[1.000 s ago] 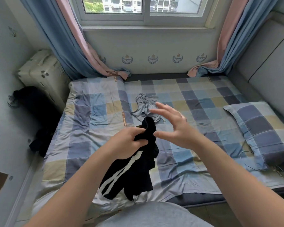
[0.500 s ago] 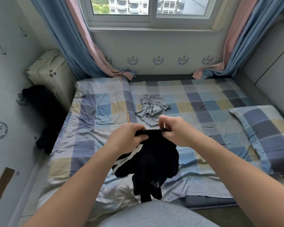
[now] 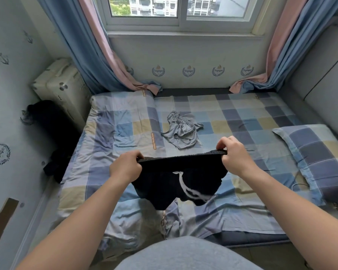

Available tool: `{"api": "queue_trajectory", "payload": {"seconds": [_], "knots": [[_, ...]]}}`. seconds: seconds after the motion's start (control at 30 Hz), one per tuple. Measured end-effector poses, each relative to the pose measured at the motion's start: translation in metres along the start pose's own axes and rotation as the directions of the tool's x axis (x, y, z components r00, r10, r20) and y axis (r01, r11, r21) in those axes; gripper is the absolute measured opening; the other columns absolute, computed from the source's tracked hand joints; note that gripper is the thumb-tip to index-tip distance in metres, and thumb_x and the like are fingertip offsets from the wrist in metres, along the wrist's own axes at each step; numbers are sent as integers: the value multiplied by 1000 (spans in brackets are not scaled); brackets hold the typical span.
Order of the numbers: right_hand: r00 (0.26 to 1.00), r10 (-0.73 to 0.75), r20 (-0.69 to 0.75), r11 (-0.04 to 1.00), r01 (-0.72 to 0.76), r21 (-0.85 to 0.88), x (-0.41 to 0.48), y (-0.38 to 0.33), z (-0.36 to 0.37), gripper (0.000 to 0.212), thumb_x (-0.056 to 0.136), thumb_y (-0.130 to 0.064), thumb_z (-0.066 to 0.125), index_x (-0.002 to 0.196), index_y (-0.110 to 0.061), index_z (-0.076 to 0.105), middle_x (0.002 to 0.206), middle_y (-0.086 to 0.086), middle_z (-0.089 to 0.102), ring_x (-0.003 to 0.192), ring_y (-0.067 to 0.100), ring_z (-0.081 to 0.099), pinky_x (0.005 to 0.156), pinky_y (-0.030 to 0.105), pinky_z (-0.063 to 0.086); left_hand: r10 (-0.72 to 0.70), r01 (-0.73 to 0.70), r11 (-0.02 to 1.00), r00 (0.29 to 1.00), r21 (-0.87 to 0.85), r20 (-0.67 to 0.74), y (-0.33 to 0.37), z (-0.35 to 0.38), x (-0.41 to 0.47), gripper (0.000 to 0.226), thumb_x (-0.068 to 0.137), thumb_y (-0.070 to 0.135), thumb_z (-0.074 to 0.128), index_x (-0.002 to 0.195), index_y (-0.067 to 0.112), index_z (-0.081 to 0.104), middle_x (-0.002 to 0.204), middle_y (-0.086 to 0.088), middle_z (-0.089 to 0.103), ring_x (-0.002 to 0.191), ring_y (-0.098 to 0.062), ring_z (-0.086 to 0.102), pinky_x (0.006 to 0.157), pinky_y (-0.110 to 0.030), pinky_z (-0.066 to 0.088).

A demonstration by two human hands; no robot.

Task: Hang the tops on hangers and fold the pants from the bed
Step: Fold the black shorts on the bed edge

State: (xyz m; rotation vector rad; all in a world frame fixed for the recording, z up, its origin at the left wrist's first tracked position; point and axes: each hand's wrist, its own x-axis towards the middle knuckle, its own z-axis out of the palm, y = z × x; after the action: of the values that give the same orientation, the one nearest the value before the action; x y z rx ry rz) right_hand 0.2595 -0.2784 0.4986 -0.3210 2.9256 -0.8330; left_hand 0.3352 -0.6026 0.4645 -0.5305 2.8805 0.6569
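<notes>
Here, entered first: black pants (image 3: 176,182), lifted over the near part of the bed (image 3: 113,133) and stretched wide by the waistband (image 3: 183,158) between two hands. Gripped at the waistband's left end by the left hand (image 3: 125,168), with fingers curled round the fabric. Pinched at the right end by the right hand (image 3: 232,154), with thumb and fingers closed over the band. Carried a little higher on the right, with the band sloped down toward the left. Lay with the waistband's long axis across, left to right. Hung straight down from the grip toward the sheet, legs bunched and partly twisted; could not be told whether touching the sheet or just above it. Fitted with a white drawstring (image 3: 185,189), dangled down the front nearer the right hand. Judged as the spreading step before a fold. Judged next to call for the legs laid flat on the sheet below the grip, with both hands equally near. Entered second: grey garment (image 3: 181,133), crumpled on the bed beyond the pants, well apart from both hands. Under writing: orange tape (image 3: 153,141) sewn on the sheet just left of the grey garment, lettered but too small to be read. Likewise crest emblems (image 3: 188,71) printed on the wall beneath the window, wording illegible. Found no brand on the pants.
</notes>
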Motion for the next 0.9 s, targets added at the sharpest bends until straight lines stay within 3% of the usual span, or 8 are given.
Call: {"api": "queue_trajectory", "payload": {"seconds": [0.13,0.27,0.33,0.43,0.57,0.67,0.77,0.9], "knots": [[989,147,-9,989,-147,-14,2,17,5,35,79,10,47,95,-18,61,107,6,54,97,28,54,88,46,51,-135,144,982,987,-121,82,-14,-5,7,39,79,2,48,94,29,70,101,-1,70,92,-26,66,79,-41,58],[950,309,37,948,-311,68,2,32,0,31,80,5,49,93,-18,65,97,5,66,91,26,61,79,40,54,-258,367,788,926,-495,276,-29,-9,8,44,89,-6,33,96,19,67,93,-10,69,58,-21,72,50,-26,54],[920,380,93,902,-391,183,2,33,3,31,82,6,47,92,-15,68,86,9,70,73,27,67,63,33,53,-198,410,679,901,-609,386,-31,-8,4,43,91,-7,30,97,15,67,89,-11,65,53,-17,68,49,-27,54],[835,462,299,718,-550,426,0,22,7,33,95,4,36,98,-13,64,92,16,69,60,28,73,47,28,51,-104,391,655,894,-646,435,-29,-1,1,33,91,-5,38,93,9,68,75,-11,55,49,-17,53,52,-30,52],[756,392,524,455,-654,604,4,20,4,20,99,4,44,104,-2,62,97,22,68,66,30,74,55,34,59,12,398,567,872,-721,490,-27,3,1,18,92,10,59,75,12,56,71,-8,44,52,-16,42,59,-32,42],[736,265,623,284,-677,679,5,22,-7,16,92,5,61,106,-2,63,108,23,69,82,32,76,65,34,62,148,395,504,837,-768,527,-30,-3,-1,21,90,21,75,108,15,66,83,-2,58,65,-13,52,72,-30,51],[769,149,621,182,-639,747,6,29,-19,46,77,7,69,121,-2,60,118,25,69,103,36,72,76,39,62,230,354,422,849,-835,476,-34,-8,-1,40,82,-3,76,115,16,64,92,-6,72,88,-18,71,79,-28,58],[789,71,610,221,-609,762,3,31,-27,64,73,20,63,133,-2,58,132,29,59,114,38,67,85,37,61,146,96,610,962,-787,231,-31,-10,-2,27,85,-5,73,101,17,74,93,-7,72,89,-21,69,73,-25,57]]}}
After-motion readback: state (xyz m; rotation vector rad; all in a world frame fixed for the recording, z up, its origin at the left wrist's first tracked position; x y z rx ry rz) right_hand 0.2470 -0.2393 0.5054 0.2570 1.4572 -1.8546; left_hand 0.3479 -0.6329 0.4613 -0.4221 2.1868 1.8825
